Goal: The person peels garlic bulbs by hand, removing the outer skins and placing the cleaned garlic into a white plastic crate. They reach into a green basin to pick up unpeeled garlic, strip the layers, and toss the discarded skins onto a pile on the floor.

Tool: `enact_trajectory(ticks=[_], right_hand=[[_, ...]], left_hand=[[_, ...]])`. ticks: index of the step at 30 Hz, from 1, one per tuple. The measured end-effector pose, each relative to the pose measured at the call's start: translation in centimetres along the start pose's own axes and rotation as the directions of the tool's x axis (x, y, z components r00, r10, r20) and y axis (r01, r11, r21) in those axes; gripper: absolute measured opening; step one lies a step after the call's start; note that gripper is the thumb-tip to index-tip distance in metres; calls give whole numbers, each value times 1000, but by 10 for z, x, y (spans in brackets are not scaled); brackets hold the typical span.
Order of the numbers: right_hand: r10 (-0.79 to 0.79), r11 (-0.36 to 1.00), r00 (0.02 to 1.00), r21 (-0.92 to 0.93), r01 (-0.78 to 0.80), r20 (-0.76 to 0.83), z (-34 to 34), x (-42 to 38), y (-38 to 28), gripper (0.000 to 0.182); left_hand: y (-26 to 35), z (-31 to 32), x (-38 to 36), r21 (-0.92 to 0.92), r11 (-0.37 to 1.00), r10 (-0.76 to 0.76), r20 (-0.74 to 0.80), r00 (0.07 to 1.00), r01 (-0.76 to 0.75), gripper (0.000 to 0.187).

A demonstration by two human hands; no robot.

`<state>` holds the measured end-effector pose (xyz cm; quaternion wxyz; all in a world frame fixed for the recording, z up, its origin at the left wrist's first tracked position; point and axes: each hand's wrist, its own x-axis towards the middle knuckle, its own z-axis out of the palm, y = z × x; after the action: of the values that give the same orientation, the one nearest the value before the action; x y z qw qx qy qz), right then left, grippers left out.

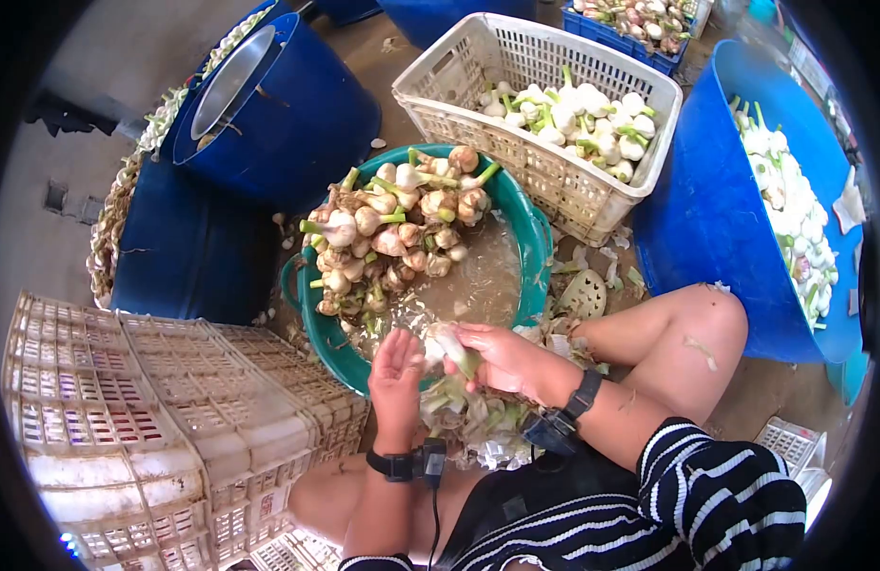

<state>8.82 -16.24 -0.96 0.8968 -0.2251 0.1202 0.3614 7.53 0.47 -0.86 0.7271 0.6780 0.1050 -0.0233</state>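
Observation:
My right hand (pixel 506 357) is wrapped round a garlic bulb (pixel 447 341), pale at its head with a green stem end toward my palm. Just left of the bulb, my left hand (pixel 398 369) is raised with its fingers extended, and nothing shows in its grip. Both hands are over the near rim of a green tub (pixel 533 285). Brownish, unpeeled garlic bulbs (pixel 387 243) with cut green stems are heaped in the tub's far left part, beside murky water (pixel 468 285). Peeled skins (pixel 478 419) lie below my hands.
A white plastic crate (pixel 544 190) beyond the tub holds clean garlic. To the right, a large blue barrel (pixel 687 200) contains more white garlic. Blue barrels (pixel 306 105) stand at the left, near beige crates (pixel 154 400). A slipper (pixel 584 295) is on the floor by my knee.

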Motion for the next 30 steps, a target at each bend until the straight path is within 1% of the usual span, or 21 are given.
enact_trajectory(ticks=[2, 4, 6, 8, 9, 10, 12, 13, 14, 16, 17, 18, 20, 21, 22, 23, 24, 25, 26, 28, 30], right_hand=[[15, 1000, 998, -22, -16, -60, 0, -3, 0, 21], [10, 999, 995, -42, -6, 101, -13, -1, 2, 22], [38, 996, 989, 73, -49, 140, -19, 0, -4, 20], [-69, 920, 996, 390, 43, 55, -26, -6, -23, 20], [-122, 912, 992, 392, 120, -20, -27, -7, -33, 19], [-174, 899, 980, 391, 198, -96, -27, -7, -44, 19], [-314, 806, 844, 347, 479, -434, 11, -14, -72, 20], [-435, 784, 895, 448, 429, -97, -30, -6, -77, 23], [-477, 764, 873, 444, 468, -99, -21, -12, -82, 23], [-274, 849, 926, 518, 106, 260, -6, -18, -92, 32], [-248, 941, 959, 270, 204, 140, 11, -21, -87, 27], [-244, 965, 967, 118, 235, 74, 13, -19, -76, 26], [-133, 991, 982, 23, 131, 135, 23, -20, -58, 27], [-82, 997, 989, 11, 81, 126, 29, -20, -47, 23], [-31, 1000, 993, 0, 31, 117, 34, -20, -35, 19], [48, 991, 961, 107, -80, 274, 26, -11, -19, 19], [18, 999, 981, -45, -10, 192, 38, -12, -12, 20], [42, 998, 968, -45, -32, 249, 37, -13, -6, 19], [61, 998, 951, -44, -50, 302, 35, -12, -2, 18], [46, 999, 946, -6, -47, 322, 25, -15, -5, 19], [29, 999, 942, 29, -41, 334, 22, -18, -10, 21]], left_hand=[[3, 1, -3, -56, 995, -80, 57, 995, 83, 42], [14, 6, -6, 72, 920, -385, 338, 859, 384, 44], [14, -1, -4, 84, 902, -424, 354, 834, 423, 42], [10, -13, -3, -226, 813, -356, 537, 765, 537, 39], [19, -14, -4, -204, 803, -361, 582, 729, 561, 28], [17, -18, -6, -206, 803, -360, 580, 730, 559, 28], [4, -32, -8, -50, 895, -276, 719, 638, 444, 39], [-4, -44, 2, 29, 891, -306, 776, 551, 453, 53], [-1, -34, -1, 30, 890, -306, 778, 548, 455, 53], [10, -6, -8, 9, 990, -128, 517, 846, 144, 63], [7, -1, -5, 132, 988, 10, 471, 882, -82, 77], [10, 7, -4, 131, 988, 14, 462, 887, -84, 77], [19, 18, -2, -167, 986, 70, 248, 966, -28, 82], [20, 16, 2, -286, 931, -154, 254, 955, 226, 81], [26, 15, 4, -512, 707, -391, 291, 873, 487, 67], [26, 12, 5, -586, 572, -424, 388, 818, 575, 59], [33, 15, 6, -634, 419, -432, 490, 757, 650, 52], [41, 22, 3, -638, 532, -382, 405, 831, 556, 35], [34, 14, 6, -642, 534, -380, 400, 834, 550, 35], [10, -9, 15, -696, 563, -116, 466, 877, 445, 24], [22, -4, 11, -700, 497, -191, 488, 852, 513, 16]])
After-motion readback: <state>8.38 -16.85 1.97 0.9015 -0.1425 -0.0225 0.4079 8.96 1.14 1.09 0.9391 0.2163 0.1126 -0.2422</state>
